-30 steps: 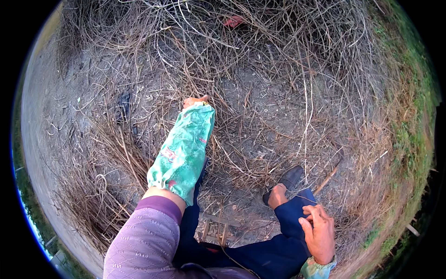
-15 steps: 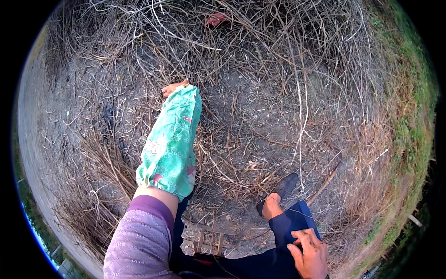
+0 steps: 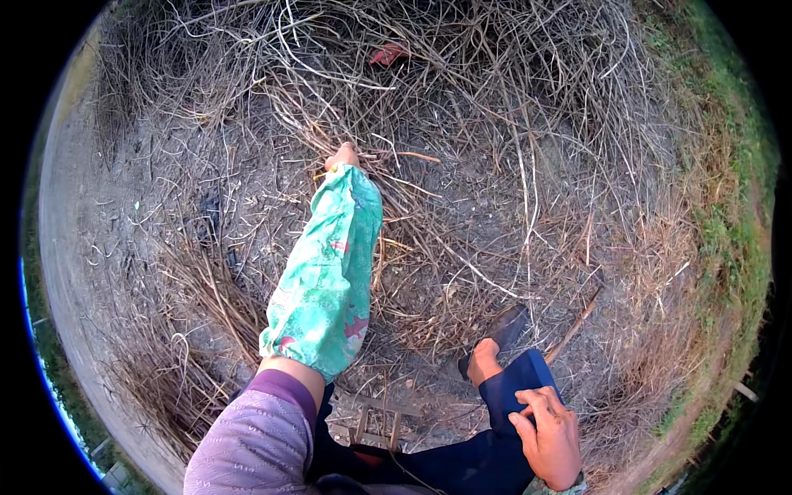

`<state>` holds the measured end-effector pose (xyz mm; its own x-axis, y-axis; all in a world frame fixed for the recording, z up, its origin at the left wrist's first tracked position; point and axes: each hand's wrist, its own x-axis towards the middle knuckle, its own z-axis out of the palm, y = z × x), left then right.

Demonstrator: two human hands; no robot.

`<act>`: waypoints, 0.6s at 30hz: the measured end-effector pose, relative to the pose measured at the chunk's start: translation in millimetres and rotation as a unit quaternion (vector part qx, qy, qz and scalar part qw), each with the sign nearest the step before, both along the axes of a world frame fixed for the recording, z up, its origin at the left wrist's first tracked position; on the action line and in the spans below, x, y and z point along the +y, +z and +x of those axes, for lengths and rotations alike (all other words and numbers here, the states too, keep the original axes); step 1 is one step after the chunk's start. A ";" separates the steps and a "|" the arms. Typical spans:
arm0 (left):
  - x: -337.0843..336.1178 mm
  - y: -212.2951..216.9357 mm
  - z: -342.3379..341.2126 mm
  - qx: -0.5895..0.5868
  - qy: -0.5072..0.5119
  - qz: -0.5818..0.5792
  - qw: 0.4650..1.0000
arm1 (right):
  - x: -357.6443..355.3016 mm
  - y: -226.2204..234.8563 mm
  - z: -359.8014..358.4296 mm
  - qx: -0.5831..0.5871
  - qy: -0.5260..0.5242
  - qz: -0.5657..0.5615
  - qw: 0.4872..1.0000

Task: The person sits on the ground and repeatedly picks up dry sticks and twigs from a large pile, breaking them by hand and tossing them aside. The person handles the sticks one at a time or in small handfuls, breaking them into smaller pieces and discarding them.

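My left arm, in a green patterned sleeve cover [image 3: 323,272], reaches forward over the ground. At its end my left hand [image 3: 342,155] is closed around a bundle of dry twigs [image 3: 412,216], whose stems stick out on both sides of it. The sleeve hides part of the bundle and most of the fingers. Near my right knee, my right hand [image 3: 551,441] hovers with its fingers loosely bent and thumb apart, and no object shows in it.
A large heap of tangled brushwood [image 3: 462,74] spans the far side, with a red scrap [image 3: 388,54] in it. Bundled twigs [image 3: 210,305] lie at left. My right shoe [image 3: 505,328] stands beside a thicker stick [image 3: 573,326]. Green grass [image 3: 726,206] borders the right.
My left hand has moved slightly right, and the twigs at it now lie gathered diagonally from far left to near right. My right hand stays near the knee.
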<state>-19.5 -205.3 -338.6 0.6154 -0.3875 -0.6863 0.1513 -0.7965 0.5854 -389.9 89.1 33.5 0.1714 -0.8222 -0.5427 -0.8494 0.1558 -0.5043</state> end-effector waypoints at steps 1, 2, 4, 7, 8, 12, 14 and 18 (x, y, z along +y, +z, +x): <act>12.6 50.0 -51.7 0.069 0.154 -0.028 0.985 | 6.3 -4.7 -1.9 0.005 0.001 0.002 1.000; 21.7 72.8 -71.4 0.099 0.235 -0.088 0.963 | 16.2 -7.4 -10.5 -0.011 -0.013 -0.013 1.000; 38.6 82.2 -141.9 0.140 0.300 -0.242 0.912 | 25.9 -6.2 -19.4 -0.022 -0.022 -0.081 0.996; 112.6 77.1 -289.9 0.148 0.166 -0.422 0.879 | 32.0 1.1 -29.1 -0.069 -0.050 -0.160 0.983; 131.0 95.0 -329.6 0.155 0.161 -0.436 0.872 | 33.6 -4.0 -38.4 -0.088 -0.090 -0.204 0.971; 151.0 217.7 -383.4 0.101 -0.040 -0.570 0.814 | 50.9 -26.9 -98.0 -0.062 -0.247 -0.351 0.901; 163.0 296.4 -377.5 0.138 -0.092 -0.613 0.772 | 55.6 -25.5 -116.2 -0.047 -0.272 -0.409 0.870; 183.2 374.9 -358.6 0.185 -0.257 -0.609 0.728 | 51.5 -14.9 -137.4 -0.011 -0.291 -0.462 0.838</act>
